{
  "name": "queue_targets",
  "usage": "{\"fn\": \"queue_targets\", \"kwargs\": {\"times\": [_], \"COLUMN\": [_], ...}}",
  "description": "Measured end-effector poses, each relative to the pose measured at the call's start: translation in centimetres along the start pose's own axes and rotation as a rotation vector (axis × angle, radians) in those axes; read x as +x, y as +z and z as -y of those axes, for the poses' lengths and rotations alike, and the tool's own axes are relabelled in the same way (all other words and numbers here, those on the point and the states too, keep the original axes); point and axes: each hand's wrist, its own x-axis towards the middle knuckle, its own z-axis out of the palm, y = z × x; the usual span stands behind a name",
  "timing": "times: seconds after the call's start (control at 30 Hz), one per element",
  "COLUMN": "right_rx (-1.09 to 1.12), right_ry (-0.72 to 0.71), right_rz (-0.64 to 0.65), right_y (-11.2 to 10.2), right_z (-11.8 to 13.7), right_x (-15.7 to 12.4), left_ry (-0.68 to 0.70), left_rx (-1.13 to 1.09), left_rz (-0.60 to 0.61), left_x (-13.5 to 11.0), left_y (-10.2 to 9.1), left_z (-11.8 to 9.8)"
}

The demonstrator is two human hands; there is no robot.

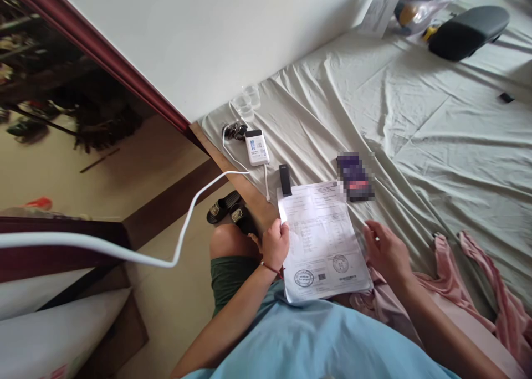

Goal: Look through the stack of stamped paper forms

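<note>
A printed paper sheet (pixel 322 240) with stamps near its bottom lies on the bed sheet (pixel 436 141) in front of me. My left hand (pixel 275 245) is closed on the paper's left edge, thumb on top. Just off the paper's right edge, my right hand (pixel 384 249) hovers with its fingers loosely curled and apart, holding nothing. A blurred-out dark object (pixel 354 177) lies at the paper's top right corner. At the top left corner lies a small black stick (pixel 285 180).
A white power bank (pixel 256 147) with a white cable (pixel 124 246), keys (pixel 235 130) and a clear cup (pixel 251 97) lie near the bed's corner. Pink cloth (pixel 469 290) lies at right. A black case (pixel 467 32) and plastic bag (pixel 419 8) sit far back. Sandals (pixel 228 207) are on the floor.
</note>
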Motion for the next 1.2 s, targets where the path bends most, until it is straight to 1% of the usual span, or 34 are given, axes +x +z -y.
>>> {"fn": "queue_targets", "kwargs": {"times": [0.07,0.17,0.23,0.33,0.37,0.43,0.5,0.57,0.63,0.7,0.77,0.83,0.9,0.97,1.03,1.1,1.2], "right_rx": [0.014,0.079,0.127,0.196,0.229,0.303,0.370,0.419,0.453,0.468,0.477,0.545,0.686,0.859,1.015,1.129,1.166], "right_ry": [0.028,0.048,0.079,0.120,0.124,0.115,0.096,0.080,0.071,0.058,0.042,0.042,0.062,0.091,0.123,0.155,0.180], "right_rz": [0.045,0.065,0.109,0.181,0.187,0.169,0.132,0.096,0.080,0.055,0.014,-0.019,0.003,0.076,0.176,0.272,0.363], "right_y": [1.3,2.7,3.1,3.1,3.0,2.8,2.8,2.8,3.0,3.2,3.3,3.1,2.6,2.0,1.4,1.2,1.3], "right_z": [1.1,2.0,2.1,1.7,1.4,0.9,0.5,0.1,-0.3,-0.7,-1.3,-1.7,-2.1,-2.3,-2.2,-1.9,-1.3], "right_x": [1.3,2.2,2.6,3.0,3.1,3.1,3.1,3.1,3.1,3.3,3.5,3.8,4.0,4.1,4.0,3.8,3.5], "left_ry": [-0.013,-0.032,-0.030,-0.033,-0.050,-0.116,-0.221,-0.320,-0.374,-0.382,-0.346,-0.276,-0.201,-0.127,-0.051,-0.007,0.009], "left_rx": [-0.006,-0.021,-0.042,-0.118,-0.182,-0.393,-0.661,-0.869,-0.969,-1.002,-1.020,-1.026,-1.034,-1.020,-0.966,-0.887,-0.786], "left_rz": [-0.022,-0.036,-0.038,-0.031,-0.022,0.018,0.083,0.151,0.208,0.249,0.260,0.273,0.290,0.291,0.231,0.119,-0.034], "left_x": [-0.1,-0.1,0.0,0.1,0.1,0.0,-0.3,-0.8,-1.4,-2.1,-2.9,-3.7,-4.4,-4.7,-4.5,-3.7,-2.3], "left_y": [0.1,0.1,0.1,0.1,0.1,0.3,0.5,0.8,1.2,1.4,1.3,0.8,0.1,-0.5,-0.8,-0.7,0.3], "left_z": [0.2,0.2,0.3,0.5,0.7,0.9,1.0,0.7,-0.1,-1.2,-2.5,-3.6,-4.5,-4.8,-4.6,-3.8,-2.0]}}
